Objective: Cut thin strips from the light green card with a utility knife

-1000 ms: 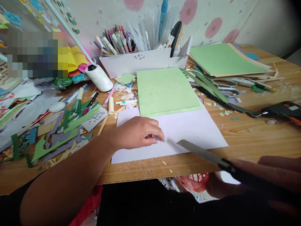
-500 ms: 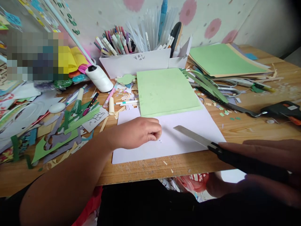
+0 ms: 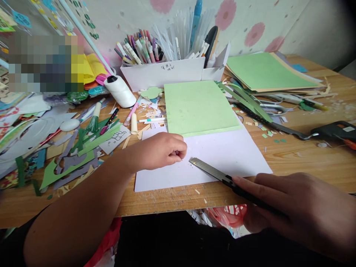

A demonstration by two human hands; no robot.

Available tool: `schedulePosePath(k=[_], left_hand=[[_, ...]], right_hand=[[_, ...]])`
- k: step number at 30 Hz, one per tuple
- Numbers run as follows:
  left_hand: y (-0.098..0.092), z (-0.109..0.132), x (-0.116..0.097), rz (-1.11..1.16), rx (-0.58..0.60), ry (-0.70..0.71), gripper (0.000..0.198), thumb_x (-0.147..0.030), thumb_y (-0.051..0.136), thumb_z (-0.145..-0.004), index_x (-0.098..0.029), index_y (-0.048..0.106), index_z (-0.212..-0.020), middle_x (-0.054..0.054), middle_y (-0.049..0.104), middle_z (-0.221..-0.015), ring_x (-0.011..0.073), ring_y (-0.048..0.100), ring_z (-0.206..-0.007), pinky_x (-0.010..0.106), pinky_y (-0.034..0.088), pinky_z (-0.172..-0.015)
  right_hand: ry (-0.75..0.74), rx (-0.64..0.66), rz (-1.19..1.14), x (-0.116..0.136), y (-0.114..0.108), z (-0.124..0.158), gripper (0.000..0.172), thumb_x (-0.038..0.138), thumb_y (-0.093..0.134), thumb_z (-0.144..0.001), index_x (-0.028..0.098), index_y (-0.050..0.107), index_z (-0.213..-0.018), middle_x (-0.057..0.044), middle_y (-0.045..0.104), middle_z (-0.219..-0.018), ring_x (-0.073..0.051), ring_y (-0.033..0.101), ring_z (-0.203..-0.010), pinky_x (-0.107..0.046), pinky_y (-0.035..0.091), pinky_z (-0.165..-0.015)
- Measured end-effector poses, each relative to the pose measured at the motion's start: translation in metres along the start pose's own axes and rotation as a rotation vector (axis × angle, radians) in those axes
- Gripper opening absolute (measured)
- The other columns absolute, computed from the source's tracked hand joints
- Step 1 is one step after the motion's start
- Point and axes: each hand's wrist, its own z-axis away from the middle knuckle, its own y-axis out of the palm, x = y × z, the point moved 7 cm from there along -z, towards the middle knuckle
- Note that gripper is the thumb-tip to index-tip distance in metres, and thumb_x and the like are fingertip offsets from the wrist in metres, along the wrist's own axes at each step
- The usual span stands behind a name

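Note:
My right hand (image 3: pixel 294 207) grips a black-handled utility knife (image 3: pixel 211 171), its long blade extended and pointing left over a white sheet (image 3: pixel 222 155). The blade tip is close to my left hand (image 3: pixel 167 150), which is closed with fingers curled in above the sheet's left part. What those fingers hold, if anything, is too small and hidden to name. A few tiny dark specks lie on the sheet between the hand and the blade. Behind them, a light green paper (image 3: pixel 201 107) covers the sheet's far part.
Paper offcuts (image 3: pixel 69 163) and a white thread spool (image 3: pixel 120 91) crowd the left. At the back stands a white box (image 3: pixel 164 76) of pens and clear sticks. A stack of green paper (image 3: pixel 267 72) and a black glue gun (image 3: pixel 333 131) lie to the right.
My right hand has moved left with the utility knife, bringing the blade tip closer to my left hand. My left hand has shifted slightly, and the view has moved a little.

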Motion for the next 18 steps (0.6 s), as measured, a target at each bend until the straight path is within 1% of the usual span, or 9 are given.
schedulePosePath(k=[2,4,7,9,11,12,14,16,18], left_hand=[[0.0,-0.001,0.001,0.003,-0.002,-0.013,0.015,-0.009,0.053,-0.081,-0.017,0.063,-0.074,-0.001,0.059,-0.078,0.0089,0.054,-0.068,0.021,0.039,-0.064],[0.0,-0.001,0.002,0.006,-0.005,-0.026,0.014,-0.009,0.054,-0.081,-0.017,0.064,-0.074,-0.002,0.059,-0.078,0.0088,0.054,-0.068,0.021,0.039,-0.064],[0.0,-0.002,0.004,0.01,-0.006,-0.04,0.013,-0.007,0.057,-0.079,-0.016,0.064,-0.073,-0.002,0.06,-0.076,0.0083,0.054,-0.067,0.02,0.038,-0.064],[-0.001,-0.003,0.006,0.02,-0.006,-0.047,0.013,-0.007,0.058,-0.079,-0.016,0.064,-0.072,-0.003,0.06,-0.075,0.0078,0.054,-0.066,0.02,0.038,-0.063],[-0.002,-0.003,0.008,0.034,-0.003,-0.055,0.012,-0.008,0.059,-0.079,-0.016,0.064,-0.073,-0.003,0.06,-0.074,0.0073,0.055,-0.066,0.02,0.038,-0.062],[-0.002,-0.003,0.008,0.04,-0.002,-0.057,0.011,-0.009,0.06,-0.079,-0.016,0.065,-0.073,-0.003,0.06,-0.074,0.0072,0.055,-0.066,0.019,0.038,-0.062],[-0.001,-0.003,0.009,0.042,0.003,-0.062,0.01,-0.009,0.06,-0.08,-0.016,0.065,-0.074,-0.003,0.06,-0.074,0.0072,0.055,-0.066,0.02,0.038,-0.062],[-0.001,-0.003,0.008,0.038,0.004,-0.068,0.011,-0.009,0.06,-0.079,-0.016,0.066,-0.073,-0.003,0.06,-0.074,0.0074,0.055,-0.066,0.02,0.038,-0.062],[-0.001,-0.004,0.008,0.031,0.001,-0.074,0.012,-0.008,0.059,-0.079,-0.016,0.065,-0.071,-0.003,0.06,-0.074,0.0077,0.055,-0.066,0.02,0.038,-0.063]], right_hand=[[-0.03,0.062,0.016,0.003,0.005,0.001,0.057,0.016,0.05,-0.088,0.02,0.037,-0.143,-0.004,0.067,-0.096,-0.015,0.064,-0.064,-0.029,0.05,-0.052],[-0.05,0.029,0.052,0.005,0.005,0.001,0.055,0.016,0.05,-0.088,0.018,0.037,-0.142,-0.005,0.067,-0.099,-0.016,0.065,-0.066,-0.031,0.049,-0.052],[-0.074,-0.019,0.069,0.009,0.004,-0.002,0.046,0.017,0.045,-0.091,0.015,0.043,-0.137,-0.006,0.068,-0.104,-0.015,0.065,-0.067,-0.03,0.05,-0.054],[-0.088,-0.056,0.06,0.012,0.001,-0.005,0.037,0.018,0.041,-0.094,0.014,0.048,-0.13,-0.005,0.069,-0.102,-0.014,0.065,-0.065,-0.028,0.05,-0.054],[-0.109,-0.092,0.054,0.013,-0.002,-0.007,0.033,0.021,0.036,-0.096,0.014,0.051,-0.126,-0.005,0.07,-0.1,-0.013,0.065,-0.063,-0.026,0.05,-0.052],[-0.117,-0.108,0.057,0.013,-0.003,-0.007,0.033,0.021,0.035,-0.097,0.014,0.051,-0.125,-0.006,0.07,-0.1,-0.013,0.066,-0.063,-0.026,0.05,-0.05],[-0.111,-0.096,0.053,0.01,0.0,-0.005,0.037,0.022,0.036,-0.095,0.016,0.048,-0.129,-0.007,0.07,-0.104,-0.015,0.068,-0.066,-0.026,0.051,-0.05],[-0.098,-0.055,0.023,0.008,0.006,-0.002,0.043,0.021,0.04,-0.094,0.018,0.044,-0.136,-0.007,0.069,-0.111,-0.015,0.069,-0.072,-0.024,0.054,-0.055],[-0.068,-0.045,-0.018,0.007,0.009,0.0,0.046,0.025,0.044,-0.094,0.019,0.043,-0.139,-0.006,0.068,-0.114,-0.015,0.069,-0.079,-0.022,0.056,-0.062]])
